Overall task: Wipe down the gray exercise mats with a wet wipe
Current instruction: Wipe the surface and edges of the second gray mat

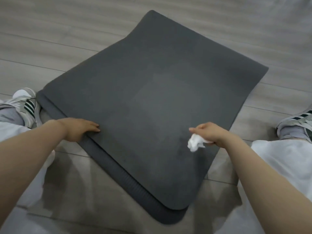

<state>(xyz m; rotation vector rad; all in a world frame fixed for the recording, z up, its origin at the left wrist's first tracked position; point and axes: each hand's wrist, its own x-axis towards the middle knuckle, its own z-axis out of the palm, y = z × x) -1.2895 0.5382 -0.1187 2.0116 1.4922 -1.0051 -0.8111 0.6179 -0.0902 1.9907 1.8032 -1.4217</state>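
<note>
A dark gray exercise mat lies folded on the floor, its top layer over a second layer that shows along the near-left edge. My left hand rests flat on the mat's left edge, fingers straight. My right hand hovers over the mat's near-right part and grips a crumpled white wet wipe, which hangs below the palm just above the surface. A darker damp patch shows on the mat near the wipe.
Gray wood-look floor surrounds the mat. My legs in light trousers spread to both sides, with a striped sneaker at the left touching the mat's corner and another at the right.
</note>
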